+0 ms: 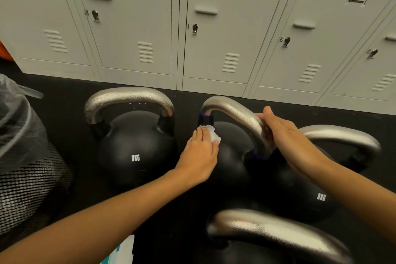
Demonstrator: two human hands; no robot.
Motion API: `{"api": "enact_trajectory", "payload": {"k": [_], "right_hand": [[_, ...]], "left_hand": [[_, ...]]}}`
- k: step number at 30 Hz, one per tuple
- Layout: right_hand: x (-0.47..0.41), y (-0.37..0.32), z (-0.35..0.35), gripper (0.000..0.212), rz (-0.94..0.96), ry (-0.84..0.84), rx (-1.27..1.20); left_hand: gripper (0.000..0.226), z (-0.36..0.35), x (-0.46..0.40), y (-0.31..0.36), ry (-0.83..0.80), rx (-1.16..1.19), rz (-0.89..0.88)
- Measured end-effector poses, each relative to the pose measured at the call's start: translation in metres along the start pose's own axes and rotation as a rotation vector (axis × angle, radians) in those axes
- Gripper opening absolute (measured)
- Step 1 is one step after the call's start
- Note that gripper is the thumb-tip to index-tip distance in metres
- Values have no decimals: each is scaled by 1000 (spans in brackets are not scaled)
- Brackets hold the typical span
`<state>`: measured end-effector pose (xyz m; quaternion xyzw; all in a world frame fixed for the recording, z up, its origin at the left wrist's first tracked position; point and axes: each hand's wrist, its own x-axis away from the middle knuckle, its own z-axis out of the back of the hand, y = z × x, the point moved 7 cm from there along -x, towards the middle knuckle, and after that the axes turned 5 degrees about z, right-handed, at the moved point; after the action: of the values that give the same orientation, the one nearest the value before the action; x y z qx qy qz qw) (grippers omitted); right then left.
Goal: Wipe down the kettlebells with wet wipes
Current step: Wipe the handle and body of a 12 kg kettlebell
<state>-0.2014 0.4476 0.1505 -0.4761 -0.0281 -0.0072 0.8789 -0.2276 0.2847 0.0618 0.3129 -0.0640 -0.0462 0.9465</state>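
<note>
Head view: black floor, grey lockers [137, 28] behind.
Far left: mesh bin [27, 178], plastic-lined.
Left-centre: 8KG kettlebell [137, 152], smooth black, dimpled steel handle.
Centre kettlebell [231, 156]: left hand [201, 152], fingers flat, presses crumpled white wet wipe [211, 134] against it.
Right hand [285, 135]: wrapped around its handle.

The left hand [200, 152] is pressing a white wet wipe [211, 134] on the black body of the middle kettlebell [230, 156]. The right hand [285, 135] is gripping its silver handle [233, 111]. Another kettlebell [137, 148], marked 8KG, is standing just left of the middle kettlebell.
</note>
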Motion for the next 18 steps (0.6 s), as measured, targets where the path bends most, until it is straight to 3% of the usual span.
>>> {"api": "enact_trajectory", "payload": {"k": [3, 6, 9, 18], "right_hand": [[0, 2, -1, 41, -12, -6, -9], [-2, 3, -1, 43, -11, -12, -28], [-4, 7, 0, 47, -16, -22, -23], [-12, 20, 1, 52, -34, -29, -134]], "left_hand": [[49, 4, 2, 2, 97, -161, -142], [43, 11, 2, 7, 137, -139, -259], [39, 19, 4, 15, 97, 72, -332], [27, 14, 11, 45, -39, 637, -251]]}}
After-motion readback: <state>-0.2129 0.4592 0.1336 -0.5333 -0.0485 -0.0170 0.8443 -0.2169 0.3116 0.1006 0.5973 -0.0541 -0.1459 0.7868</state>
